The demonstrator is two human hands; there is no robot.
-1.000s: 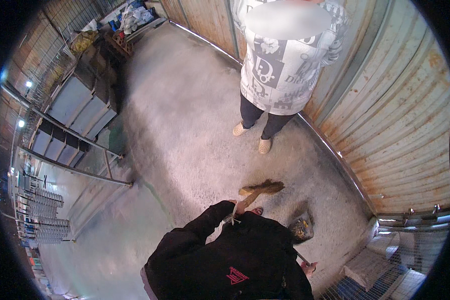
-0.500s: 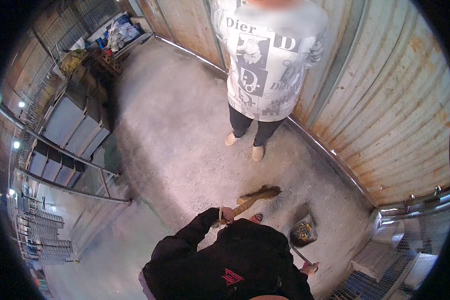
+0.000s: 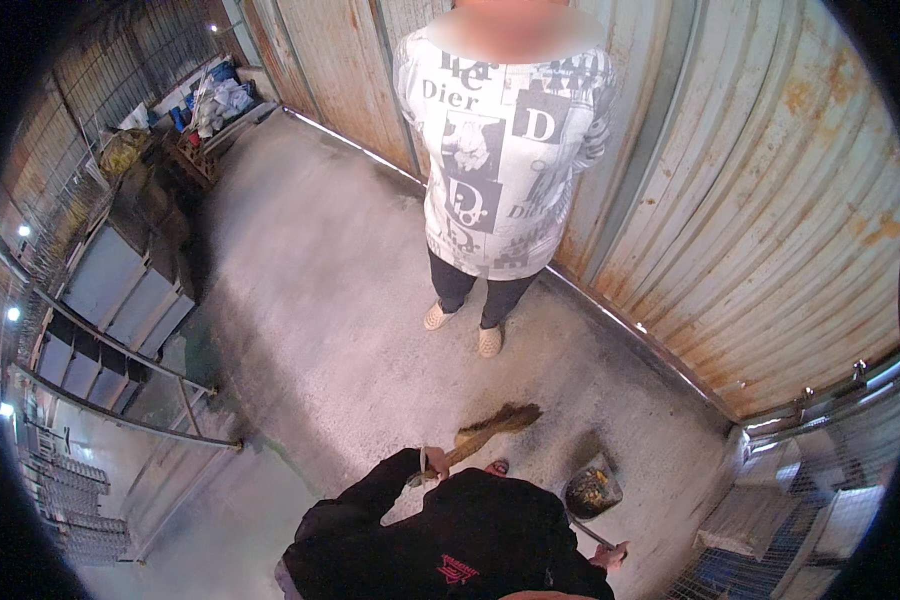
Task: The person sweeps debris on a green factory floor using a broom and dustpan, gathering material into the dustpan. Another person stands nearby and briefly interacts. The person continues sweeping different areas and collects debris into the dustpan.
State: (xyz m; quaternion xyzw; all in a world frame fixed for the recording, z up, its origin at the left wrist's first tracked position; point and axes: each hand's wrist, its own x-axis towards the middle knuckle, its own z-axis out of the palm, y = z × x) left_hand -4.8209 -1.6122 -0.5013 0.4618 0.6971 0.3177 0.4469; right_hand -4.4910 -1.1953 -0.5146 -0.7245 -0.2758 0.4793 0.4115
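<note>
My left hand is closed round the handle end of a straw broom, low in front of my black jacket. The broom slants away to the right, and its dark-tipped bristles rest on the concrete floor. On my right side, my right hand grips the thin handle of a dark dustpan. Yellowish and dark bits of debris lie in the pan, which sits on the floor to the right of the broom. A small part of one of my shoes shows between them.
Facing me stands a person in a printed white top and beige clogs, arms behind the back. A rusty corrugated metal wall runs along the right. Wire cages stand lower right; metal rails and grey panels are left.
My view has tilted up slightly, so the person, broom and dustpan sit lower and more to the left. Both hands keep their holds; the broom has hardly moved over the floor.
</note>
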